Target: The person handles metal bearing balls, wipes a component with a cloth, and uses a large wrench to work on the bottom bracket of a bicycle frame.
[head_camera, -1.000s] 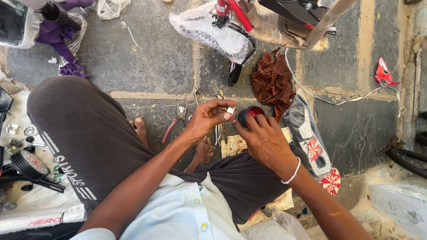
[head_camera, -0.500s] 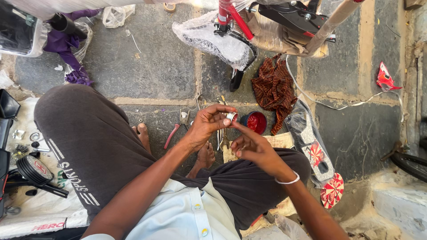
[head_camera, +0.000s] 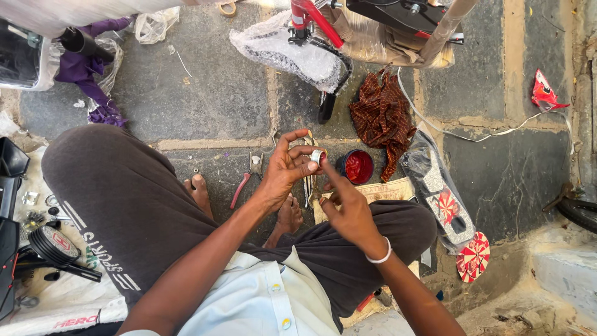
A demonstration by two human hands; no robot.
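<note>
At the far left edge, black parts [head_camera: 53, 246] crowd a white sheet [head_camera: 62, 305] beside the raised knee. Red-handled pliers [head_camera: 244, 182] lie on the stone floor [head_camera: 205, 93], with open paving beyond them. The left hand [head_camera: 285, 169] pinches a small silver ring [head_camera: 317, 155] between thumb and fingers above the feet. The right hand [head_camera: 348, 208] touches the ring with one extended fingertip, holding nothing. Just right sits a red tub [head_camera: 356, 167], then a rust-coloured rag [head_camera: 382, 118], hemming that side.
</note>
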